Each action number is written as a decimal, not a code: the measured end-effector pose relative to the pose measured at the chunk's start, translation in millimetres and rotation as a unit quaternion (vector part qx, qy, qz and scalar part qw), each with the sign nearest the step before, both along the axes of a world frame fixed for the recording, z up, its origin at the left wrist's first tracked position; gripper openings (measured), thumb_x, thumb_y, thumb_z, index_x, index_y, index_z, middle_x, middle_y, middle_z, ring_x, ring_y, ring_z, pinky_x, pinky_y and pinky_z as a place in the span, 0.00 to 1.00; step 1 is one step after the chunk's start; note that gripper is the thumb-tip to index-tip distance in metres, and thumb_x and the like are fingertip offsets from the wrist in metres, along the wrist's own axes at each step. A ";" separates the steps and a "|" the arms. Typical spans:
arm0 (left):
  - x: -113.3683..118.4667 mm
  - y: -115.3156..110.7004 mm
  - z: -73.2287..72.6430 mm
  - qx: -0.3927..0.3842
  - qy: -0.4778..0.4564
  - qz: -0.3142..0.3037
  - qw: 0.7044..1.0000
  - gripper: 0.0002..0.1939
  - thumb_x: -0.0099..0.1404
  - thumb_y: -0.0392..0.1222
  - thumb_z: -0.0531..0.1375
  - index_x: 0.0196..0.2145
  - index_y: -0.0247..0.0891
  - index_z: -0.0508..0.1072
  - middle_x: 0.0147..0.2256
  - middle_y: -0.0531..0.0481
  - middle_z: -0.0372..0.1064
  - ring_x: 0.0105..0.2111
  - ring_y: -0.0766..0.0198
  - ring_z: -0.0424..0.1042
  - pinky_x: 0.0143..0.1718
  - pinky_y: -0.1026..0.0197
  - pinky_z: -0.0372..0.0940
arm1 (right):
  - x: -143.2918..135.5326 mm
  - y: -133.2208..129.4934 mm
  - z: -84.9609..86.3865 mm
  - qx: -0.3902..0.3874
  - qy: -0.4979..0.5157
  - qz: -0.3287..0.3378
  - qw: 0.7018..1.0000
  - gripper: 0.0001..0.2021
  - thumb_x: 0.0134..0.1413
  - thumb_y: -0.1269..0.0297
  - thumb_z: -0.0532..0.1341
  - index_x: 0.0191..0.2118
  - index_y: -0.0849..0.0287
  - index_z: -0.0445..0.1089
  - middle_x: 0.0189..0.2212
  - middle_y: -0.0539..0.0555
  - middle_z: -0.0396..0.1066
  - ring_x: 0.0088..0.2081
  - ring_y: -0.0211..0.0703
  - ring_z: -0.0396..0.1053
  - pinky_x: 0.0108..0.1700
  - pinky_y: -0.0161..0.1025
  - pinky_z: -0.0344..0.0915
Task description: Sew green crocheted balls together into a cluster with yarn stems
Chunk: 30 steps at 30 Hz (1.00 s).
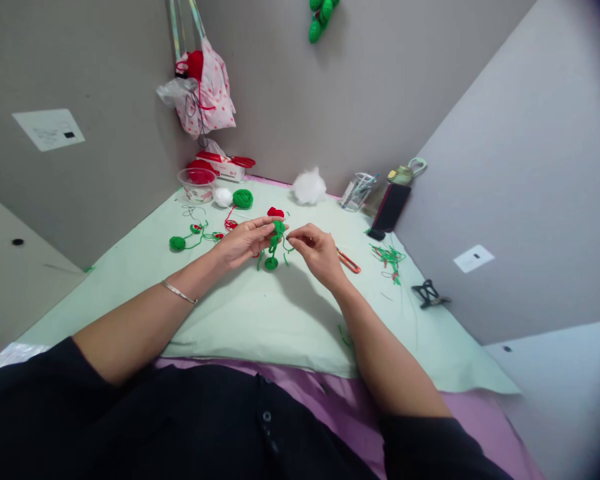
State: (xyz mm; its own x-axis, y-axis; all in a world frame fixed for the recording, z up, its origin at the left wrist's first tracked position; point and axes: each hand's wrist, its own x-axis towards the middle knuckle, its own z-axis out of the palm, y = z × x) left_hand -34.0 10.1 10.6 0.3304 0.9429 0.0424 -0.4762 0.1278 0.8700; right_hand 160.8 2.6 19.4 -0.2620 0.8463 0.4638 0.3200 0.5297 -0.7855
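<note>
Grey walls (130, 80) are boxing in a counter (300, 327) with a pale green cover, and yarn stuff is lying all over it. I'm using the green crochet piece (279, 229) as my landmark, since it's hanging over the middle of the counter. Left hand (245, 240) is holding it from its left, fingers clamped on the upper part. Right hand (320, 253) is hovering just to its right, thumb and index pinched together, but I honestly can't tell what's between them.

Progress-wise, I'm guessing it's partway: the piece is already looking bunched and shaped, with a green round bit (271, 264) showing just below (can't tell if it's attached). Loose green strand (291, 249) is trailing beside it, so it's not looking finished off. Red piece (276, 212) is sitting just beyond it, and white stuffing (310, 185) is sitting farther beyond, to its right. Orange cutter (349, 260) is lying to its right, with a scrap tangle (389, 260) farther right, so some trimming's probably done.
</note>
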 end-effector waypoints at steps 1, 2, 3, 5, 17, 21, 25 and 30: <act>-0.4 -0.3 1.1 0.005 0.003 -0.004 1.000 0.10 0.64 0.35 0.66 0.44 0.35 0.80 0.44 0.43 0.78 0.39 0.66 0.76 0.44 0.64 0.71 | 0.6 0.9 0.5 -0.010 0.008 0.004 1.000 0.04 0.54 0.64 0.64 0.31 0.56 0.75 0.30 0.51 0.69 0.31 0.39 0.63 0.37 0.40 0.60; -0.8 -0.5 1.9 0.011 0.006 -0.008 1.000 0.10 0.65 0.36 0.66 0.45 0.35 0.80 0.45 0.43 0.78 0.40 0.65 0.76 0.46 0.63 0.71 | 1.1 1.7 0.9 -0.019 0.014 0.006 1.000 0.04 0.54 0.63 0.64 0.31 0.56 0.75 0.30 0.51 0.70 0.31 0.40 0.63 0.37 0.41 0.60; -1.3 -0.5 2.5 0.017 0.009 -0.010 1.000 0.11 0.64 0.36 0.66 0.45 0.35 0.80 0.46 0.42 0.78 0.42 0.64 0.77 0.48 0.62 0.71 | 1.6 2.4 1.2 -0.024 0.019 0.007 0.999 0.05 0.54 0.62 0.65 0.31 0.56 0.75 0.30 0.51 0.70 0.31 0.40 0.63 0.37 0.41 0.60; -2.0 -0.4 2.6 0.026 0.016 -0.009 0.999 0.12 0.63 0.37 0.67 0.45 0.36 0.80 0.46 0.43 0.78 0.44 0.63 0.77 0.50 0.61 0.70 | 2.3 3.2 1.4 -0.026 0.023 0.008 0.999 0.05 0.53 0.61 0.65 0.31 0.56 0.76 0.30 0.51 0.71 0.31 0.40 0.63 0.37 0.41 0.60; -0.5 -0.1 -3.0 0.027 0.038 0.008 0.999 0.18 0.55 0.43 0.74 0.44 0.37 0.81 0.40 0.45 0.79 0.39 0.63 0.77 0.46 0.61 0.71 | 2.3 1.9 0.2 0.011 0.009 0.004 1.000 0.04 0.55 0.63 0.65 0.32 0.55 0.76 0.28 0.50 0.65 0.31 0.40 0.61 0.37 0.41 0.59; 1.2 -1.3 -4.0 0.020 0.031 0.012 0.999 0.17 0.56 0.43 0.73 0.43 0.37 0.81 0.40 0.46 0.78 0.39 0.63 0.77 0.47 0.59 0.71 | 3.8 3.0 0.9 0.015 0.011 0.010 1.000 0.04 0.55 0.64 0.65 0.32 0.55 0.76 0.28 0.50 0.64 0.30 0.40 0.60 0.36 0.41 0.58; 0.7 -0.7 -3.8 0.018 0.019 0.023 0.999 0.16 0.56 0.41 0.73 0.42 0.35 0.80 0.39 0.46 0.78 0.39 0.65 0.76 0.48 0.60 0.71 | 6.3 3.4 2.6 0.002 -0.001 0.020 1.000 0.05 0.56 0.65 0.64 0.35 0.55 0.79 0.28 0.50 0.64 0.31 0.40 0.61 0.37 0.41 0.58; -1.7 1.2 -3.6 0.024 0.019 0.021 0.999 0.17 0.57 0.41 0.72 0.44 0.35 0.79 0.39 0.47 0.77 0.38 0.65 0.76 0.48 0.61 0.71 | 9.3 5.8 3.0 -0.004 -0.018 0.024 1.000 0.07 0.56 0.65 0.63 0.38 0.55 0.80 0.28 0.49 0.62 0.30 0.38 0.60 0.36 0.39 0.58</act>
